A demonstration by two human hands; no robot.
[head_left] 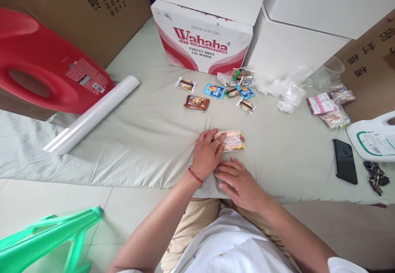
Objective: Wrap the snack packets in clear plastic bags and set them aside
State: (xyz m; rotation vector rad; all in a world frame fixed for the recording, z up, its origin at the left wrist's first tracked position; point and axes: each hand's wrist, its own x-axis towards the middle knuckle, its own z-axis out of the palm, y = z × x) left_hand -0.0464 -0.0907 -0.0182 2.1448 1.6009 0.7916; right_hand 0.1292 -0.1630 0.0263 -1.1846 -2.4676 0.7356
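Note:
A snack packet in clear film with yellow edges (233, 140) lies near the front of the cloth-covered table. My left hand (207, 151), with a red string at the wrist, holds its left end down, index finger over the top and thumb by the lower edge. My right hand (239, 182) lies palm down on the cloth just below the packet, fingers stretched and holding nothing. Beyond them are a brown cookie packet (196, 102), a blue packet (214, 91), a clear-wrapped snack (186, 84) and a small heap of snack packets (242, 77).
A white film roll (92, 114) and a red jug (52, 63) stand left. A Wahaha carton (205, 42) is at the back. Rightward are crumpled plastic (288, 90), a pink-and-white packet (321, 103), a phone (345, 161), keys (376, 177) and a white bottle (372, 139).

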